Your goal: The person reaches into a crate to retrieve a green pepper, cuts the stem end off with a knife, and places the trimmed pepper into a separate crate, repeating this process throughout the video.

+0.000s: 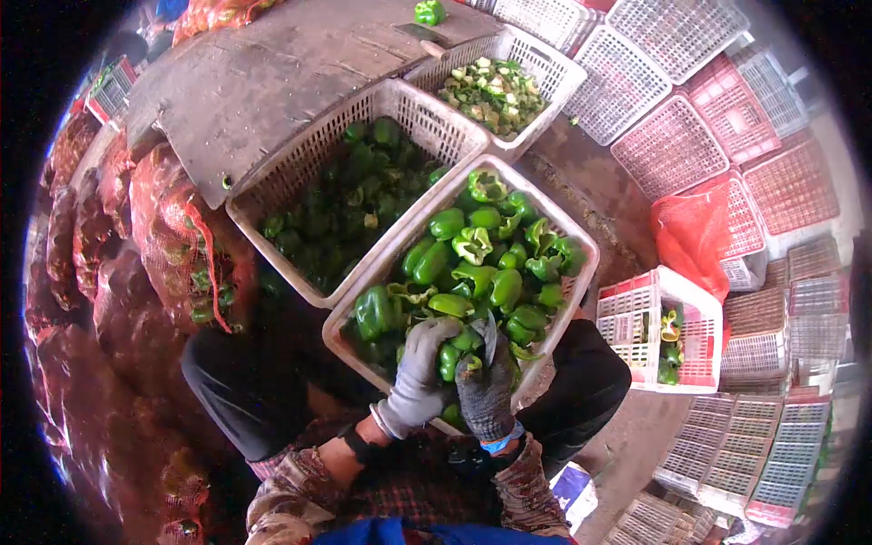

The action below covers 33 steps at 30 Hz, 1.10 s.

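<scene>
My left hand (421,371), in a pale grey glove, is closed around a green pepper (449,361). Close on its right, my right hand (486,391), in a darker, dirty glove, is wrapped round a small knife (490,340) whose blade points up beside the pepper. Both hands are over the near edge of a white crate (584,283) holding cut and whole green peppers. Behind it on the left, a second crate (313,298) holds darker green peppers. A third crate (570,74) at the top contains pale green cut pieces.
Red mesh sacks (173,227) of produce fill the left side. A wooden board (263,91) lies behind the crates. On the right are many stacked crates (672,145), a red bag (695,232) and a red-and-white crate (627,309) with some peppers. One pepper (430,12) lies at the top.
</scene>
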### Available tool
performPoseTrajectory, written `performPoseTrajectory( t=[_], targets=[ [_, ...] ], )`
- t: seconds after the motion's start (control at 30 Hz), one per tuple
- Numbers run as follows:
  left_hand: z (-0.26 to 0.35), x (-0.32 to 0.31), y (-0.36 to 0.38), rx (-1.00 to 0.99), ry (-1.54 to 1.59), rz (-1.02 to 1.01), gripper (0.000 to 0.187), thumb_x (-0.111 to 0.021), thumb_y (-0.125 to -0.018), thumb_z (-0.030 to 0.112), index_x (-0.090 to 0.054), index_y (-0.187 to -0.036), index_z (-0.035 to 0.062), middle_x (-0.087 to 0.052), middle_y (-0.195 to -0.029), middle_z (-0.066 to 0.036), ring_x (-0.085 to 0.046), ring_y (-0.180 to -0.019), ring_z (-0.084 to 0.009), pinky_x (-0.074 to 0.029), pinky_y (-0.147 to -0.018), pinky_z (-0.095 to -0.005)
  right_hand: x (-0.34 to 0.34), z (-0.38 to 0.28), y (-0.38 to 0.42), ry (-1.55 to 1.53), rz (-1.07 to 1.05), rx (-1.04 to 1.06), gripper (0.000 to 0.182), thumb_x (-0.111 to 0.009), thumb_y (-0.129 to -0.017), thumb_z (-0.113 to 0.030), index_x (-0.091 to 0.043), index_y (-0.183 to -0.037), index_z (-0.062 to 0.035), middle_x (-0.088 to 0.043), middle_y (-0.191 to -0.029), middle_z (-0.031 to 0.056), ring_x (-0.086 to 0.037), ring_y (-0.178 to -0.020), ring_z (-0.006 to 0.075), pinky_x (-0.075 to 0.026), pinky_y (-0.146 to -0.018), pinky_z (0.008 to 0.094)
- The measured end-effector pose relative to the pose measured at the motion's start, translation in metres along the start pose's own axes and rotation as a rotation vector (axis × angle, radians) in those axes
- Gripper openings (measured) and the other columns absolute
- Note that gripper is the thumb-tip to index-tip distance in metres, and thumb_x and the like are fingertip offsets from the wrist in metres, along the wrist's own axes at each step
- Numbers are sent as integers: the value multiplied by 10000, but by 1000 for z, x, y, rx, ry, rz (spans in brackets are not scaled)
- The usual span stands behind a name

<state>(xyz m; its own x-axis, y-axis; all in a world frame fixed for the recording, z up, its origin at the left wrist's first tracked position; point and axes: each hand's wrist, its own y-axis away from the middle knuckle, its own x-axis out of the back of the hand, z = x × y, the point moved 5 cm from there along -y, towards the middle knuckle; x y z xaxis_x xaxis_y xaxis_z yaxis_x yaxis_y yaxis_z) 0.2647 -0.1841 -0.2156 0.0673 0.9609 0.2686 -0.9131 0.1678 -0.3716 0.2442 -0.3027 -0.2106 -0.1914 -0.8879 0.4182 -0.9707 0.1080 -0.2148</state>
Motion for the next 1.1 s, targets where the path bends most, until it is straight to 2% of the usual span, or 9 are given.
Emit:
performPoseTrajectory(
  t=[0.13,0.3,0.4,0.5,0.57,0.73,0.93,1.03,1.1],
  targets=[
    [-20,-13,17,416,791,-50,698,-652,-644,-168,-416,-1241,104,-486,-1191,-30,-490,-1102,-159,-437,-922,-299,-1,27,16,-621,25,-408,440,-566,-914,-327,-497,-1242,-42,-584,-1071,28,-554,-923,147,-485,-774,290],
    [-29,-1,11,708,1167,-107,848,-584,-718,-132,-256,-1456,126,-450,-1294,-45,-489,-1108,-148,-470,-887,-279,-7,42,22,-820,-159,-816,265,-556,-933,-342,-560,-1081,-122,-523,-820,-51,-459,-574,53,-387,-460,210],
    [-24,27,-21,539,978,106,929,-658,-727,-61,-170,-1503,87,-381,-1422,-57,-451,-1222,-183,-417,-994,-303,13,44,2,-814,-97,-916,317,-542,-949,-312,-525,-1204,-124,-586,-936,15,-506,-618,72,-450,-507,229],
    [-47,41,-56,154,-379,-153,747,-677,-793,247,-335,-1443,108,-373,-1419,-209,-359,-1304,-374,-303,-1072,-457,28,67,-57,424,-264,-118,483,-569,-912,-158,-432,-1372,-106,-557,-1222,82,-578,-969,184,-501,-838,329],
    [-78,15,-65,54,-896,-376,704,-592,-839,427,-357,-1433,130,-303,-1475,-200,-256,-1364,-409,-199,-1102,-556,45,45,-134,489,-181,-120,461,-622,-855,-111,-513,-1302,-79,-606,-1164,105,-592,-960,187,-496,-861,341],
    [-97,-26,-67,-35,-995,-677,847,-593,-790,555,-315,-1459,117,-246,-1525,-131,-150,-1428,-333,-92,-1124,-587,91,-6,-302,-211,79,-342,420,-663,-835,-197,-557,-1225,-84,-629,-898,53,-573,-673,211,-462,-569,353],
    [-88,-17,-85,40,-815,-860,944,-629,-746,583,-276,-1468,88,-220,-1527,-142,-97,-1431,-366,-120,-1108,-620,56,10,-178,-58,201,-275,456,-460,-986,-329,-437,-1388,-114,-644,-941,61,-555,-584,135,-445,-486,322],
    [-91,8,-103,0,-492,-778,654,-668,-760,438,-508,-1314,128,-481,-1356,-122,-435,-1261,-309,-366,-1032,-460,21,113,-116,-34,240,-288,463,-461,-987,-322,-428,-1393,-101,-645,-964,71,-592,-732,158,-498,-651,308],
    [-78,46,-148,223,-278,-659,318,-678,-773,297,-683,-1059,158,-679,-1025,-100,-658,-924,-272,-525,-816,-340,-12,209,-75,-621,343,-443,461,-455,-991,-307,-416,-1401,-101,-632,-1014,59,-597,-789,170,-500,-704,306]
  ],
)
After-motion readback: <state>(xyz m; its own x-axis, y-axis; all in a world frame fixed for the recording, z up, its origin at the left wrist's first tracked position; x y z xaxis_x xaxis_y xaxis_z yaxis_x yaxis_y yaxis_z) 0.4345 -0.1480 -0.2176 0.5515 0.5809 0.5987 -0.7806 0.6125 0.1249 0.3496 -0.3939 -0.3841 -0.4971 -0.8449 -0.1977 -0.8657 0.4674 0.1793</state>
